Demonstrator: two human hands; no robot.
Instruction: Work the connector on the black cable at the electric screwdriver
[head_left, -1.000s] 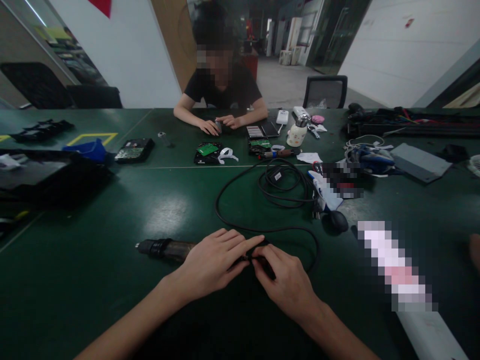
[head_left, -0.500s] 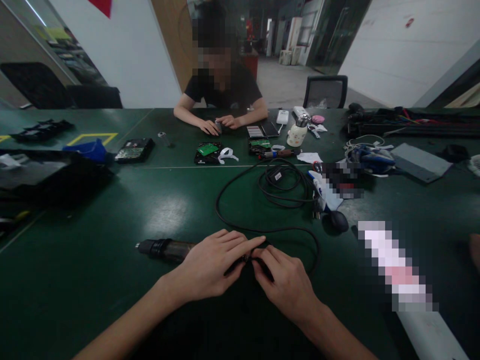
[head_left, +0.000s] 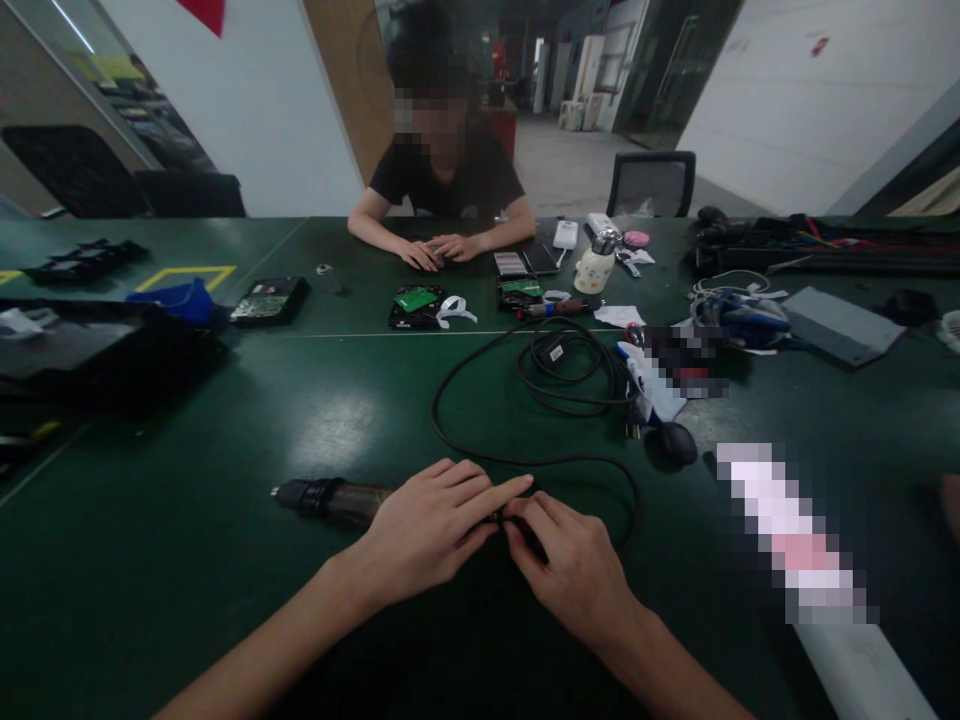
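Observation:
An electric screwdriver (head_left: 337, 500) with a dark, brownish see-through body lies on the green table, its bit end toward the left. My left hand (head_left: 435, 520) is closed over its rear part, with the index finger stretched to the right. Close beside it, my right hand (head_left: 566, 545) pinches the cord end at the screwdriver's tail; the fingers mostly hide the joint, so I cannot tell whether it is fully seated. From there a black cord (head_left: 517, 462) loops away to a coil in the middle of the table.
Opposite me a person (head_left: 442, 190) rests both hands on a small object. Hard drives (head_left: 270, 300), a bottle (head_left: 594, 265) and another screwdriver (head_left: 562, 308) lie toward the back. A black mouse-like object (head_left: 673, 443) is at right; a black tray (head_left: 105, 350) is at left.
My hands stay almost in place; the left has shifted very slightly at the screwdriver's rear. Across the table, the person's fingers have lowered over the small object.

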